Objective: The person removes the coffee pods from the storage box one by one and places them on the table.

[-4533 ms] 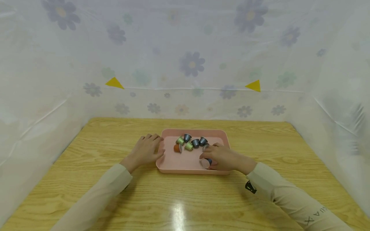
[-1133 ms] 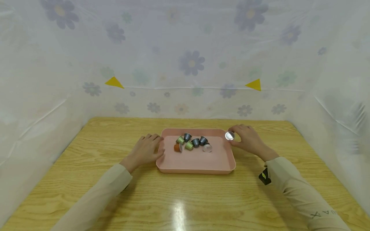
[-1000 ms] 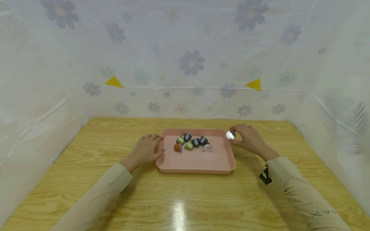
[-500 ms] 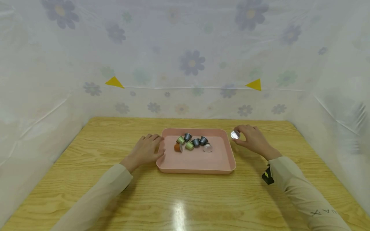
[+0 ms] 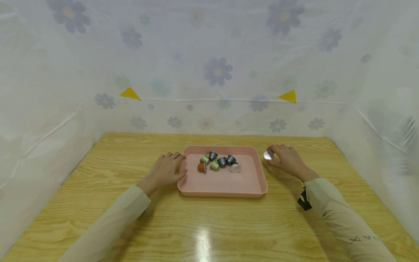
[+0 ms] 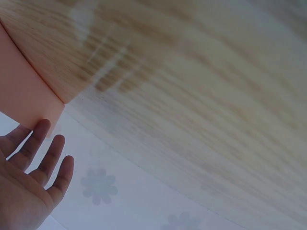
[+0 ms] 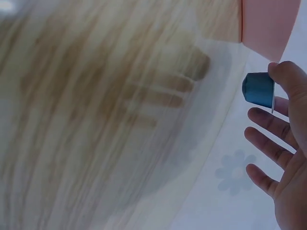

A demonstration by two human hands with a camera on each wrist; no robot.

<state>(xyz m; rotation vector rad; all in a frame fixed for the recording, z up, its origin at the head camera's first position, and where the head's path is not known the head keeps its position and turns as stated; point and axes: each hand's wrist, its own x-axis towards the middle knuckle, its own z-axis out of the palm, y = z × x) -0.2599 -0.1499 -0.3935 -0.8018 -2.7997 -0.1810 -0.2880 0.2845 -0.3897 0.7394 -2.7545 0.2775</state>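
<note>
A blue coffee capsule (image 5: pixel 268 155) with its silver lid turned up is pinched between the thumb and a finger of my right hand (image 5: pixel 289 161), just right of the pink tray (image 5: pixel 209 185). In the right wrist view the capsule (image 7: pixel 258 89) is held above the table by its rim, while the other fingers spread loosely. My left hand (image 5: pixel 165 170) rests at the tray's left edge; its fingers (image 6: pixel 43 132) touch the wall, loosely bent. Inside the tray lie an orange capsule (image 5: pixel 200 167), two green capsules (image 5: pixel 214 165), several dark capsules (image 5: pixel 222 162) and one showing its pale lid (image 5: pixel 235 168).
The wooden table (image 5: pixel 157 225) extends around the tray on all sides. White flowered sheeting (image 5: pixel 217 116) encloses the back and both sides, with two yellow triangles (image 5: pixel 288 96) on the back sheet.
My right hand has picked up the blue capsule from the tray's right side and carried it past the right rim, then slightly lower. My left hand has stayed put.
</note>
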